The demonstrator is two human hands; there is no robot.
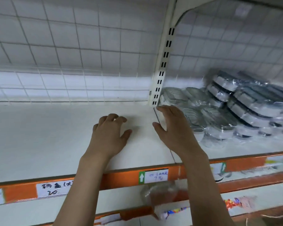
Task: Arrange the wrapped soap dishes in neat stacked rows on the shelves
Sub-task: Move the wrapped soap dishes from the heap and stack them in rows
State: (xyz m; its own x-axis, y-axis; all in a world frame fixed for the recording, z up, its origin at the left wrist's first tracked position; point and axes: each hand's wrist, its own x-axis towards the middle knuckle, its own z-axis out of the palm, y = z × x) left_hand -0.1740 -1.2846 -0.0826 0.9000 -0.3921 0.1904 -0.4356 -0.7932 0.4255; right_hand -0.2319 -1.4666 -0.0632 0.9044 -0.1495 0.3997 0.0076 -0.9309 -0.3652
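Both your hands are empty over the shelf: left hand with fingers loosely curled and spread, right hand held flat, fingers straight, thumb apart. The wrapped soap dishes lie in a leaning heap just beyond your right fingertips. Grab low in that pile and the slick wrapping may let the tilted upper ones slide forward. Watch the slotted upright post ahead of your right fingertips; it splits the bays.
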